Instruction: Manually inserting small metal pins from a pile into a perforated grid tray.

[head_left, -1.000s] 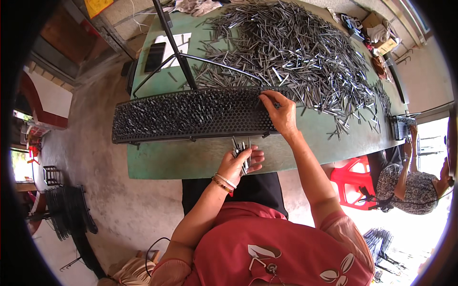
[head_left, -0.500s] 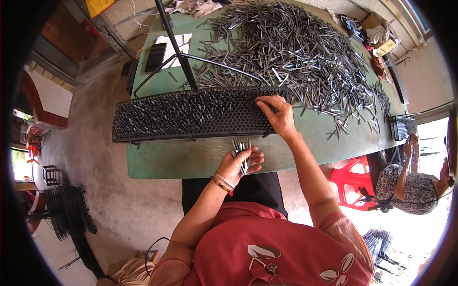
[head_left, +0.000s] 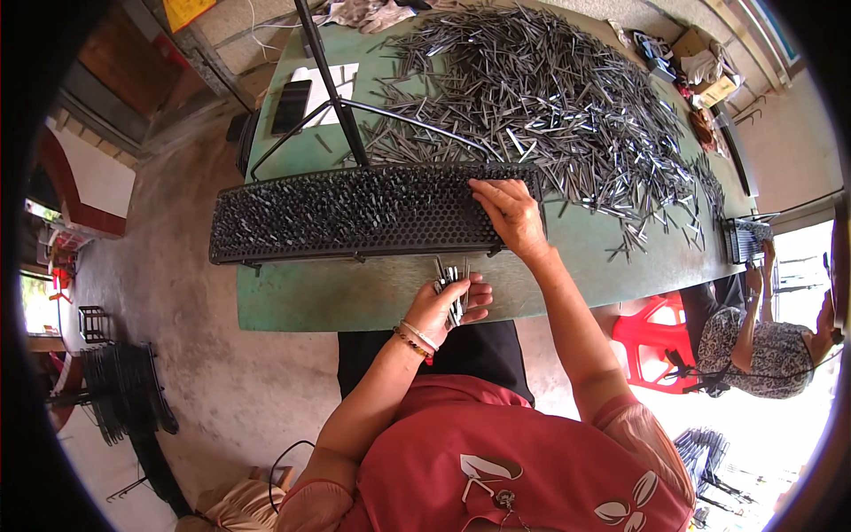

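Observation:
A long black rack [head_left: 425, 238] with rows of round holes lies along the near side of the green table. Many thin dark strips stand in its holes, densest at the left and along the back. My right hand [head_left: 516, 222] is over the right part of the rack, thumb and fingertips pinched together at the holes; whatever is between them is hidden. Below the rack's front edge, my left hand [head_left: 432, 309] is palm up, closed around a loose bunch of thin metal strips [head_left: 454, 285], which stick out past the thumb.
A large heap of similar strips [head_left: 550, 106] covers the back and right of the table [head_left: 292, 301]. Black bars [head_left: 328, 71] rise behind the rack, near a phone [head_left: 292, 106] on paper. At right, another person [head_left: 771, 350] works beside a red stool [head_left: 651, 346].
My right hand has shifted slightly left along the rack, its fingers now stretched flatter. My left hand, with the strips, has hardly moved.

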Demonstrator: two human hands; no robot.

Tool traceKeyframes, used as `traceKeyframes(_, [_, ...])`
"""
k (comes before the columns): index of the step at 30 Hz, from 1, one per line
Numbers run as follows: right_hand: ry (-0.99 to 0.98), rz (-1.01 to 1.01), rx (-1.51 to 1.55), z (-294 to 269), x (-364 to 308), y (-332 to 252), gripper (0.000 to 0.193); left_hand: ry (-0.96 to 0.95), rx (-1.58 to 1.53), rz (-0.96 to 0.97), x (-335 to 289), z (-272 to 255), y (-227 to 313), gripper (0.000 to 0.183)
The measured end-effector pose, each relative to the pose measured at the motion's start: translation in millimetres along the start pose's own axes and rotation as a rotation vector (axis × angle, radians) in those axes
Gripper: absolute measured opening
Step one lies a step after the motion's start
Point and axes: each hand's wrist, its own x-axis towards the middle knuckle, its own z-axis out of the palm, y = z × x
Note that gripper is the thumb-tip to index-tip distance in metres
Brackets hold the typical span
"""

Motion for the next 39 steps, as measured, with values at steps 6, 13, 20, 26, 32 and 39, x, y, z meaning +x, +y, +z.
traceKeyframes(6, [0.095, 0.157, 0.082, 4.6, -2.1, -4.8, 0.018, 0.014, 0.006, -0.002, 0.0, 0.4, 0.4, 0.027])
traceKeyframes(13, [0.173, 0.128, -0.011, 8.2, -0.6, -7.3, 0.015, -0.005, 0.008, 0.015, 1.1, 0.5, -0.3, 0.027])
traceKeyframes(20, [0.009, -0.005, -0.087, 4.1, -1.6, -6.7, 0.015, -0.02, 0.021, 0.035, 2.4, -4.0, -2.3, 0.025])
traceKeyframes(26, [0.143, 0.194, 0.085, -8.2, 0.8, -10.3, 0.013, -0.007, 0.006, 0.038, 0.1, -1.8, -1.5, 0.022])
traceKeyframes(32, [-0.092, 0.137, -0.207, -9.5, -6.1, -10.8, 0.011, 0.007, 0.003, 0.044, -1.7, 4.0, -0.8, 0.02])
traceKeyframes(39, [-0.037, 0.052, -0.257, 4.1, -3.0, -9.3, 0.008, -0.034, -0.009, 0.035, -1.6, -3.1, -4.3, 0.019])
